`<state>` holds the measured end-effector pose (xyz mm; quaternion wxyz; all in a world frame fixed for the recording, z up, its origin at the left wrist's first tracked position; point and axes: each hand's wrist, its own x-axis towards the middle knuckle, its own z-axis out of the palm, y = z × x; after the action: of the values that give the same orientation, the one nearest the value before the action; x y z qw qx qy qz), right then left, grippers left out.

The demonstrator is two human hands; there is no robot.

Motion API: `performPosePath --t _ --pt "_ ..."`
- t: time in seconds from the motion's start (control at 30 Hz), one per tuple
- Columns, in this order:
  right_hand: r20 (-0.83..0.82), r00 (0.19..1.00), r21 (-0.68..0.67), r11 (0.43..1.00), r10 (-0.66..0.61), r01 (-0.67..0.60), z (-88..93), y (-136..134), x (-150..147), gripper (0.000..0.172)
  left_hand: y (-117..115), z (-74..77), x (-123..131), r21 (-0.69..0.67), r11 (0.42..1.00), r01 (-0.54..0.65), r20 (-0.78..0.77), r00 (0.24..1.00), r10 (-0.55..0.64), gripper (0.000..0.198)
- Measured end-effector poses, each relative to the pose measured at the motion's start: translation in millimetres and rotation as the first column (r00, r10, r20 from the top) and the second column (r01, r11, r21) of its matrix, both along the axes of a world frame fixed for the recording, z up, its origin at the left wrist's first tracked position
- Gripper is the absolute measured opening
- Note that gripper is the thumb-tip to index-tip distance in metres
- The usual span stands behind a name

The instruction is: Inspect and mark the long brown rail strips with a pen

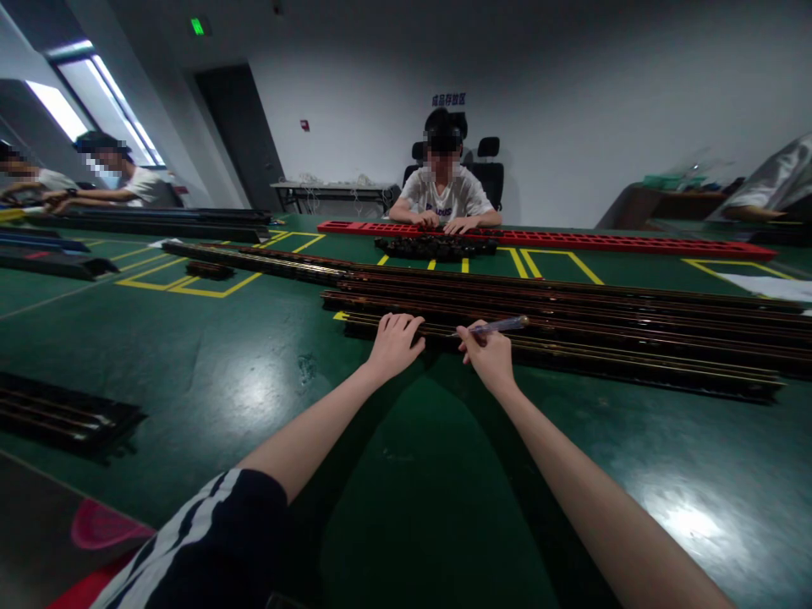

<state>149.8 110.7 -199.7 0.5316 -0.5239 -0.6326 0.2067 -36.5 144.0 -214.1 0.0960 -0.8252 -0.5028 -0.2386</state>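
Observation:
My left hand (394,342) rests on the nearest of several long dark rails (602,351) lying across the green table (406,474), its fingers curled over the rail's near end. My right hand (487,353) is closed round a thin clear-handled tool like a small screwdriver (501,326), whose tip points right over the same rail. The two hands sit close together, left of the rail stack's middle.
A long red tray (571,240) and a heap of small black parts (436,247) lie before a person seated opposite. More dark rails (60,416) lie at the left. Other people sit at far left and right. Yellow lines (190,288) mark the tabletop.

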Motion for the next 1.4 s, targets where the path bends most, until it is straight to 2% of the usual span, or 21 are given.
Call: performPosePath --t 0.8,1.4 --pt "0.008 1.0 0.009 1.0 -0.001 0.001 -1.9 1.0 -0.9 0.041 1.0 -0.7 -0.3 0.009 1.0 -0.006 -0.007 1.0 0.006 0.033" --pt "-0.001 1.0 -0.006 1.0 0.005 -0.005 -0.3 0.0 -1.9 0.05 -2.2 0.0 2.5 0.013 0.999 -0.03 -0.039 0.999 0.031 0.033"
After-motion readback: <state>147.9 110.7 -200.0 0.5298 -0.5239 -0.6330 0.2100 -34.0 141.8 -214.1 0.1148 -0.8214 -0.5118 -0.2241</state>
